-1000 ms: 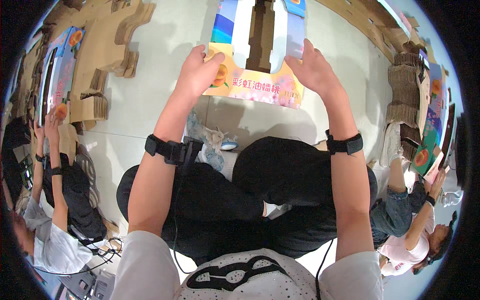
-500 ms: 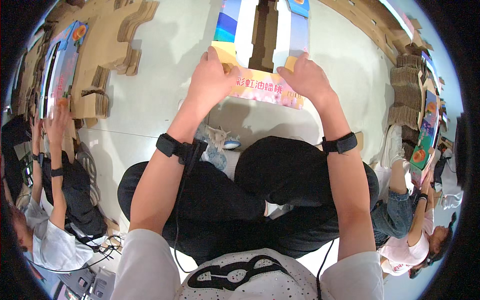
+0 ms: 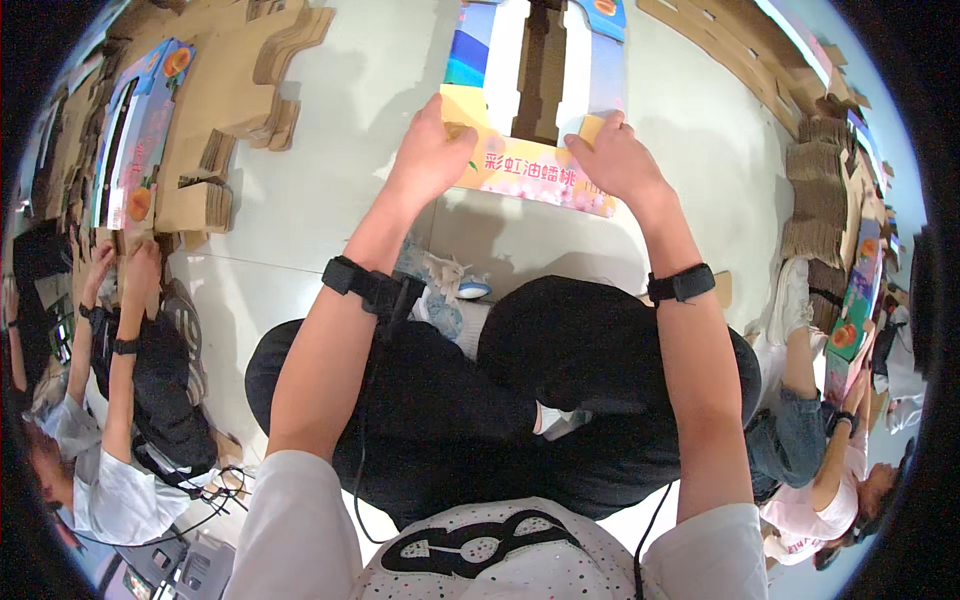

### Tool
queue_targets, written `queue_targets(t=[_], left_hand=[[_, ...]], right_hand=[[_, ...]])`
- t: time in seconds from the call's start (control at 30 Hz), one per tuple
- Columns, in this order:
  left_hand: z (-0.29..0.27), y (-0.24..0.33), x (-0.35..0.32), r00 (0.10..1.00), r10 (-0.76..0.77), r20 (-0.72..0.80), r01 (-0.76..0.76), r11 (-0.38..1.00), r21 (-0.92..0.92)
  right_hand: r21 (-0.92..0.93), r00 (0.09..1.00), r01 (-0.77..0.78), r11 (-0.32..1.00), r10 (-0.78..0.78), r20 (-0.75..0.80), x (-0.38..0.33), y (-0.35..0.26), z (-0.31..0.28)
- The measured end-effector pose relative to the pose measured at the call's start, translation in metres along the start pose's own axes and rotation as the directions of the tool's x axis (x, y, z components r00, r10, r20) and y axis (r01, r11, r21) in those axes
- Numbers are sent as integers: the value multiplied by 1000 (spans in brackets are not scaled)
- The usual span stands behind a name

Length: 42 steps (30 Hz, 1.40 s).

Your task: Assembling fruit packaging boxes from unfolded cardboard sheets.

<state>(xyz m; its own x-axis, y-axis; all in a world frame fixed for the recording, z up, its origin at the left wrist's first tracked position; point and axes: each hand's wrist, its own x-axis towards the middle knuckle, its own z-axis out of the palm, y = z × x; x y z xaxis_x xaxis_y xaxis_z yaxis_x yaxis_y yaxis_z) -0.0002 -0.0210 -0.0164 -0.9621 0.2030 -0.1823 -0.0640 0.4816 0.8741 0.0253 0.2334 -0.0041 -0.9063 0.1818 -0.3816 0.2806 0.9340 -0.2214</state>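
Observation:
A printed cardboard carton (image 3: 540,185), yellow and pink at the near end and blue toward the far end, is held out in front of my knees. A long opening down its middle shows brown cardboard between white inner flaps. My left hand (image 3: 433,150) is closed on the carton's near left corner, its thumb over the top. My right hand (image 3: 622,165) grips the near right corner, thumb pointing inward. The carton's far end runs out of the picture, and the fingers underneath are hidden.
Flat brown cardboard blanks (image 3: 245,75) are piled on the left, with another stack (image 3: 815,190) on the right. A person at the left works near a similar carton (image 3: 140,150); another at the right holds a printed carton (image 3: 850,320). Cables (image 3: 215,490) lie lower left.
In the picture, my hands and the carton have shifted slightly right, my grip unchanged. At the left, the co-worker's hands now sit just below the near end of their carton.

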Motion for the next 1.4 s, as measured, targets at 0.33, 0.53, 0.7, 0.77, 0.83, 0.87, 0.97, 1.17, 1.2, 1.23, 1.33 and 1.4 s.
queue_targets(t=[0.33, 0.53, 0.7, 0.77, 0.83, 0.87, 0.97, 1.17, 1.2, 1.23, 1.33, 1.4], left_hand=[[8, 1, -5, 995, 63, -75, -49, 985, 168], [8, 1, -3, 996, 64, -70, -53, 987, 151], [14, -5, 0, 994, 55, -98, -40, 988, 147], [13, -23, 4, 987, -17, -161, 34, 995, 98], [12, -8, 2, 987, -120, -104, 113, 991, -73], [13, 1, 1, 976, -216, -40, 202, 953, -228], [7, -3, -1, 988, -152, -24, 147, 979, -142], [6, 8, -7, 988, -156, 9, 156, 984, -91], [5, 8, -6, 988, -155, 8, 155, 984, -90], [4, 7, -6, 987, -159, 14, 159, 984, -85], [1, -13, 4, 986, -163, 32, 165, 980, -112], [3, -16, 4, 985, -164, 50, 170, 975, -145]], right_hand=[[-73, 997, 48, 996, -52, -55, -2, -6, 7], [-100, 994, 68, 993, -76, -75, 2, -2, 8], [-36, 995, 70, 997, -72, -64, 2, 0, 10], [-20, 994, 84, 996, -85, -63, 0, -6, 11], [-7, 995, 75, 997, -75, -62, -2, 0, 10], [-12, 996, 58, 998, -58, -68, -2, 3, 9], [-33, 996, 47, 998, -49, -79, -3, -6, 9], [-42, 992, 67, 997, -71, -109, 4, 5, 18], [-38, 992, 82, 996, -85, -93, 6, 4, 17], [-37, 992, 82, 996, -85, -94, 7, 5, 18], [-46, 987, 110, 993, -115, -115, 10, 5, 19], [-78, 986, 135, 988, -142, -86, 13, 10, 20]])
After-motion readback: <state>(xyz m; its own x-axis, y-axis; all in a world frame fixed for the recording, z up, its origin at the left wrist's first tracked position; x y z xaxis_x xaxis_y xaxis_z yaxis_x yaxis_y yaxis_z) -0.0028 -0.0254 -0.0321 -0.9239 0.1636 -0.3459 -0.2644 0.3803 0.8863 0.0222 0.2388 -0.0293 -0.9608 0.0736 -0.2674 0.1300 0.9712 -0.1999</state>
